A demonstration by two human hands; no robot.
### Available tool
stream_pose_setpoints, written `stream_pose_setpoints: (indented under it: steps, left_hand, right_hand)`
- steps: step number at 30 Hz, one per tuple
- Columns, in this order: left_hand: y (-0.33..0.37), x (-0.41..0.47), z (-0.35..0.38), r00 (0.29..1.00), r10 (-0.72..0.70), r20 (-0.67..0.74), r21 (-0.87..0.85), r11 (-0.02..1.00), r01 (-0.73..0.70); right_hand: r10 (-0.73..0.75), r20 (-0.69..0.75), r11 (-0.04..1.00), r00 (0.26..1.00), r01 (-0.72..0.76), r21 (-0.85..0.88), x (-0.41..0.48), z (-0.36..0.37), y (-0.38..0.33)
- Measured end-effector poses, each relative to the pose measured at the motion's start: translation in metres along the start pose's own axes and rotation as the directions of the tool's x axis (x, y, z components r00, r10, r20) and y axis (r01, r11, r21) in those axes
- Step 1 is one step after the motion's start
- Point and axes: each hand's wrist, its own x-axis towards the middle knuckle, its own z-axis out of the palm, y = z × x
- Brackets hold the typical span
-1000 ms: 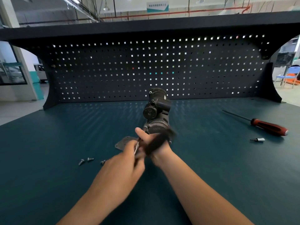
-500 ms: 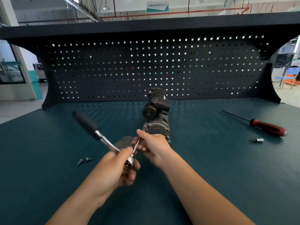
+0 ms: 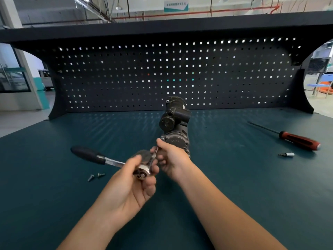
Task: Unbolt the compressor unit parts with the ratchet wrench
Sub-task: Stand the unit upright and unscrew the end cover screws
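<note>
The dark grey compressor unit point(image 3: 174, 121) lies on the green bench mat, its round end cap facing me. My left hand point(image 3: 131, 184) grips the ratchet wrench point(image 3: 111, 161) at its steel head; the black handle points left, just above the mat. A thin bit runs from the ratchet head up toward the compressor's near end. My right hand point(image 3: 171, 159) pinches that bit close to the compressor and hides its tip. A flat metal plate point(image 3: 142, 153) lies partly hidden behind my left fingers.
Two loose bolts point(image 3: 95, 176) lie on the mat left of my left hand. A red-handled screwdriver point(image 3: 295, 139) and a small bit point(image 3: 286, 154) rest at the right. A black pegboard point(image 3: 162, 74) closes off the back of the bench.
The ratchet handle has swung from the right side round to the left and dropped lower, near the mat. My left hand has shifted to the ratchet head; my right hand stays on the bit.
</note>
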Motion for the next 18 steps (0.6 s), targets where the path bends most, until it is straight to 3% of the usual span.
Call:
stream_pose_setpoints:
  steps: [1,2,4,5,6,7,8,9,10,11,12,13,14,16,17,18]
  left_hand:
    - [0.003,0.0,-0.002,1.0,-0.022,0.008,-0.086,0.996,0.023]
    - [0.005,0.001,-0.004,1.0,-0.026,-0.002,-0.064,0.998,0.026]
    - [0.008,0.001,-0.006,0.996,0.06,-0.059,0.268,0.963,-0.042]
    - [0.009,0.0,-0.004,0.987,0.15,-0.058,0.523,0.847,-0.098]
    - [0.008,-0.002,-0.002,0.968,0.249,-0.008,0.762,0.629,-0.156]
    - [0.005,-0.002,-0.002,0.941,0.33,0.077,0.919,0.342,-0.195]
    - [0.001,-0.001,-0.002,0.91,0.378,0.172,0.977,0.056,-0.208]
    - [-0.003,0.001,-0.002,0.887,0.392,0.245,0.968,-0.145,-0.204]
    - [-0.008,0.002,-0.003,0.872,0.401,0.279,0.954,-0.221,-0.204]
    - [-0.012,0.003,-0.003,0.867,0.408,0.288,0.954,-0.206,-0.22]
    - [-0.016,0.003,-0.003,0.867,0.419,0.269,0.963,-0.104,-0.249]
    - [-0.018,0.003,-0.003,0.875,0.433,0.219,0.957,0.08,-0.279]
    - [-0.018,0.002,-0.001,0.904,0.408,0.13,0.898,0.339,-0.282]
    - [-0.015,0.001,0.0,0.977,0.208,-0.046,0.526,0.836,-0.154]
    - [-0.012,0.001,0.001,0.994,0.092,-0.063,0.262,0.962,-0.072]
    - [-0.009,0.001,0.0,0.999,0.009,-0.04,0.032,0.999,-0.008]
  right_hand:
    - [0.012,0.014,1.0,1.0,-0.012,0.028,-0.001,0.001,0.0]
    - [0.009,0.014,1.0,1.0,-0.009,0.029,-0.001,0.001,0.0]
    - [-0.028,-0.031,0.999,0.999,0.026,-0.045,-0.001,0.002,0.001]
    - [-0.059,-0.068,0.993,0.996,0.052,-0.102,0.0,0.002,0.001]
    - [-0.093,-0.098,0.983,0.991,0.075,-0.169,0.001,0.002,0.002]
    - [-0.117,-0.115,0.968,0.986,0.087,-0.234,0.001,0.002,0.002]
    - [-0.124,-0.118,0.96,0.985,0.089,-0.266,0.002,0.002,0.001]
    - [-0.112,-0.113,0.963,0.987,0.079,-0.259,0.002,0.002,0.001]
    - [-0.083,-0.108,0.975,0.991,0.059,-0.213,0.002,0.002,-0.001]
    - [-0.055,-0.096,0.985,0.994,0.038,-0.166,0.001,0.002,-0.002]
    - [-0.051,-0.084,0.988,0.995,0.038,-0.151,0.001,0.001,-0.002]
    - [-0.068,-0.077,0.984,0.995,0.054,-0.172,0.002,0.0,-0.001]
    - [-0.08,-0.073,0.98,0.994,0.065,-0.186,0.002,-0.001,0.0]
    - [-0.039,-0.046,0.991,0.998,0.033,-0.13,0.004,-0.003,0.001]
    - [-0.006,-0.016,0.996,1.0,0.005,-0.087,0.002,-0.002,0.001]
    - [0.016,0.019,0.999,1.0,-0.015,-0.043,0.003,-0.002,0.001]
